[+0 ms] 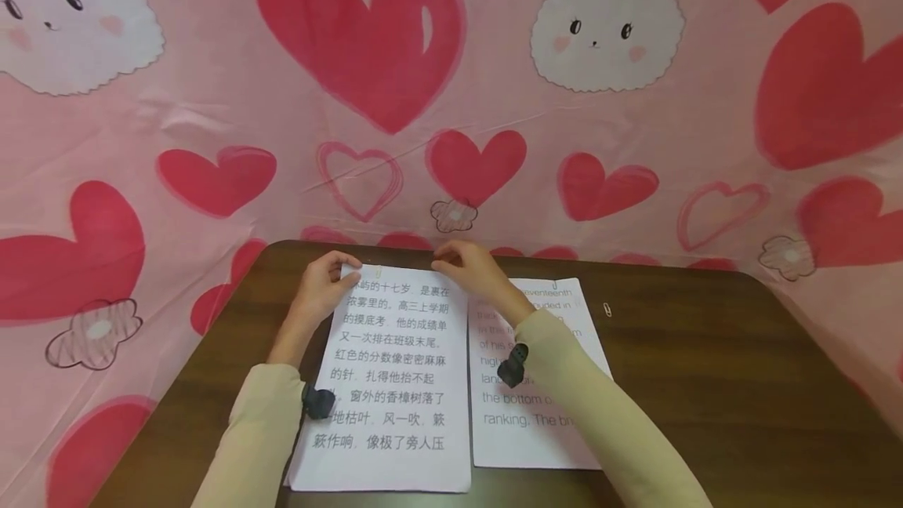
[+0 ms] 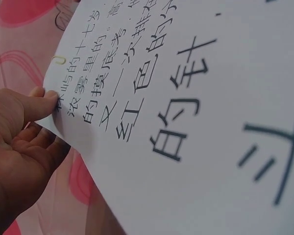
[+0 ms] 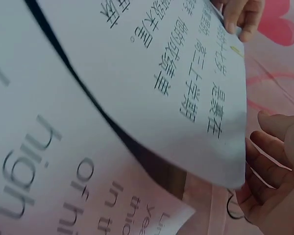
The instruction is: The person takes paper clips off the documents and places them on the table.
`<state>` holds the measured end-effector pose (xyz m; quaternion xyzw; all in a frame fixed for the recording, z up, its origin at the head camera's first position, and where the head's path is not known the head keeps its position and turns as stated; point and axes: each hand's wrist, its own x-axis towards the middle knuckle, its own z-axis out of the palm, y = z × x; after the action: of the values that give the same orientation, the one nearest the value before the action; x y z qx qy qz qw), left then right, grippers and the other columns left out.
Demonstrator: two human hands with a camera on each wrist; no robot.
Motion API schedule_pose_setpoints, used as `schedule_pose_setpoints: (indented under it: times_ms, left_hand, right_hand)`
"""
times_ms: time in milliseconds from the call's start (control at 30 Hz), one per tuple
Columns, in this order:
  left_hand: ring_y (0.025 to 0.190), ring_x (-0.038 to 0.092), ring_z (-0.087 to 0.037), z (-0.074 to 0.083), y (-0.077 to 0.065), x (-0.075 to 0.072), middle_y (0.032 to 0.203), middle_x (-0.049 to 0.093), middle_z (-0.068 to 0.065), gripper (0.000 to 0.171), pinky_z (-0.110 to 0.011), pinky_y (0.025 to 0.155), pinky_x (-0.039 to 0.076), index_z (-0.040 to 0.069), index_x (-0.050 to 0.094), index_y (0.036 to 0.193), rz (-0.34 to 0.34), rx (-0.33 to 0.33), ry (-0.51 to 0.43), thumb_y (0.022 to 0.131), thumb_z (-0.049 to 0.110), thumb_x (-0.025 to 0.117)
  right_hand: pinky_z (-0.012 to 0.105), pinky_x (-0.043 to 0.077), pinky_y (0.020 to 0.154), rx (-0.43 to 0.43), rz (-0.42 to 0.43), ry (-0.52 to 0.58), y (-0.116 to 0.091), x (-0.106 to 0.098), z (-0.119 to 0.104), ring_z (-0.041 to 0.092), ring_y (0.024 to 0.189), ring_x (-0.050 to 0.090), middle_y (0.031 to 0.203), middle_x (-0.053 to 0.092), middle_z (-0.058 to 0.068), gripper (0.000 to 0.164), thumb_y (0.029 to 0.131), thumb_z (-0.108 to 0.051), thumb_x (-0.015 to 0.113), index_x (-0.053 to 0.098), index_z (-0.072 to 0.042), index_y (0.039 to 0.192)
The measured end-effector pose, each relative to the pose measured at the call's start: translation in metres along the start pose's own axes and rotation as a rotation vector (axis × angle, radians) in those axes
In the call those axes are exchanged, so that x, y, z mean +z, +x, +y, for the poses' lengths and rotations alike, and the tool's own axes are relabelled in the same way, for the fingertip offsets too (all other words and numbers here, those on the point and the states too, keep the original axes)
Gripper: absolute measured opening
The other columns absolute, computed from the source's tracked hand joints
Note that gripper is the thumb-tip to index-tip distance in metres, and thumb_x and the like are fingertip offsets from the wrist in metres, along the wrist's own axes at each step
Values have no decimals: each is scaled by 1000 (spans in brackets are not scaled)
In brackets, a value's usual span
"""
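Observation:
A stack of white sheets printed with large Chinese characters [image 1: 395,473] lies in front of me, a yellow paper clip [image 2: 59,59] on its top edge. My left hand [image 1: 320,288] pinches the top left corner, the thumb on the printed face and the fingers behind. At the top right corner is my right hand [image 1: 469,265]. In the right wrist view its thumb stands away from the paper, while the loosely bent fingers [image 3: 257,193] reach the sheet's edge. That corner appears raised in the right wrist view.
To the right lies another white stack printed in English [image 1: 522,449], partly covered by my right forearm, with a clip [image 1: 555,284] at its top. A loose paper clip [image 1: 607,310] rests on the brown table [image 1: 727,382]. Behind the table hangs a pink heart-patterned cloth [image 1: 494,108].

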<state>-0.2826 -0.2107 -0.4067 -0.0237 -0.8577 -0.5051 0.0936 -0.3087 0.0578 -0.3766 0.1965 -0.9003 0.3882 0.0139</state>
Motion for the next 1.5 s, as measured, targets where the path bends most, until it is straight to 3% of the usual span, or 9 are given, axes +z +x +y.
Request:
schedule_pose_setpoints:
  times_ms: [333,567,833,1000,1167,1500]
  left_hand:
    - [89,66,-29,2,-1,-2,122,64,-28,17,-17,66,48,-3,64,112,-9,20,17,95,-1,63]
    - [92,66,-31,2,-2,-3,125,64,-27,17,-18,69,49,-3,64,112,-18,10,31,95,0,63]
    - [93,69,-34,3,-2,-4,123,64,-30,17,-23,69,53,-4,63,113,-38,25,15,96,0,62]
    - [93,69,-34,5,-1,-1,123,64,-30,17,-25,70,55,-4,64,112,-47,33,-6,95,-1,62]
    - [93,69,-34,5,0,1,122,65,-30,17,-25,70,56,-5,63,112,-57,33,-20,96,-1,62]
    - [91,69,-31,3,1,2,119,65,-30,17,-23,69,55,-5,63,113,-59,25,-37,96,-1,61]
  right_hand:
    - [36,53,99,-82,-34,-46,11,23,-19,22,102,68,108,74,10,38,94,-22,70,65,-4,127]
    - [36,53,99,-128,-49,-104,19,39,-27,19,98,69,104,76,6,38,95,-23,70,63,-10,130]
    - [36,53,100,-186,-81,-141,23,53,-40,16,104,68,115,74,3,43,95,-24,70,61,-16,135]
    - [35,53,100,-185,-70,-183,23,58,-44,16,112,67,123,71,1,38,94,-24,70,64,-17,131]
    - [35,52,102,-185,-45,-205,22,62,-44,18,117,67,120,73,2,28,94,-22,71,69,-13,121]
    - [36,55,97,-172,5,-197,22,67,-41,18,111,70,117,75,1,26,95,-23,70,68,-15,119]
